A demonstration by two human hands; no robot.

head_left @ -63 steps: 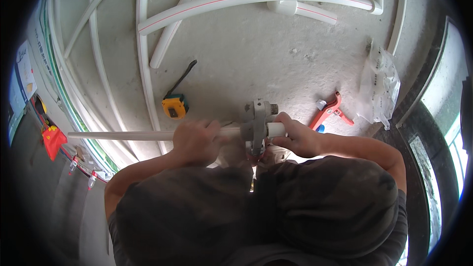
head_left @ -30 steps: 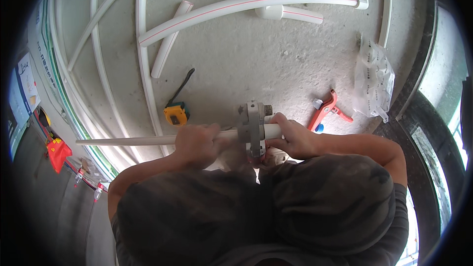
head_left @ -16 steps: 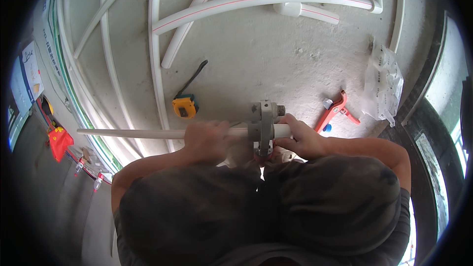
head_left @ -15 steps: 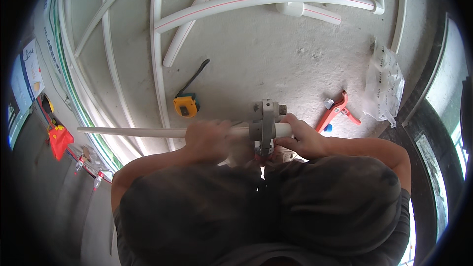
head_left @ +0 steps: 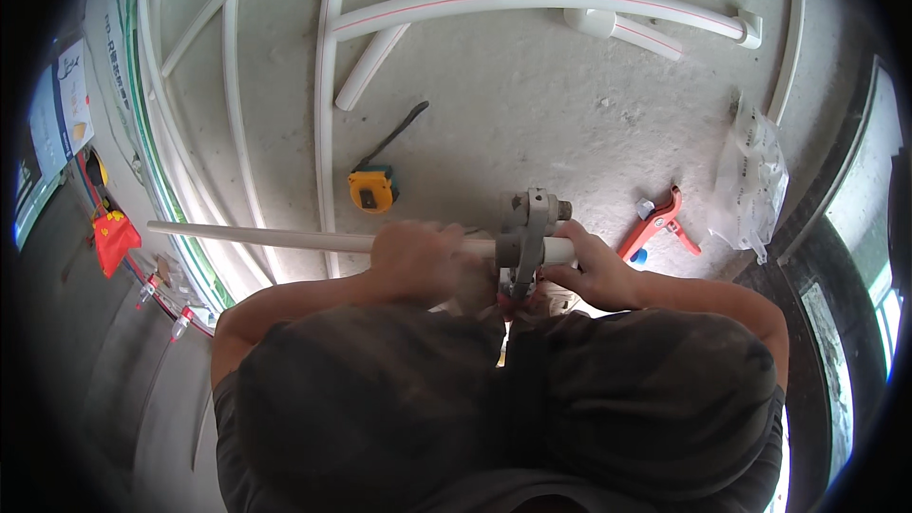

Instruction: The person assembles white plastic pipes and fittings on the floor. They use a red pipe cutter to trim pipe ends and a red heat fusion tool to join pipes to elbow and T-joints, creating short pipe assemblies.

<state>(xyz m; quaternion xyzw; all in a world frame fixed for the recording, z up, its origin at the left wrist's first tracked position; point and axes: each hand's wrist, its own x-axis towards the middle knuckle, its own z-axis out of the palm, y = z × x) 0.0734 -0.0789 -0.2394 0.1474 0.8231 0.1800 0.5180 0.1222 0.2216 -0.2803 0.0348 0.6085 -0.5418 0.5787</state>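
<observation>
Our dark clothing fills the lower frame and hides whatever sits under the grey tool (head_left: 528, 239) at centre; its lower part is hard to make out. Our left hand (head_left: 418, 261) closes its fingers around one long white pipe (head_left: 256, 238) running in from the left. Our right hand (head_left: 594, 271) grips a short white piece (head_left: 560, 251) just right of the tool. On the floor: one yellow tape measure (head_left: 372, 189), one red cutter (head_left: 657, 222), one clear bag (head_left: 750, 176).

The left hand (head_left: 418, 261) has slid along the white pipe (head_left: 256, 237) — nearer the grey tool (head_left: 522, 237).
</observation>
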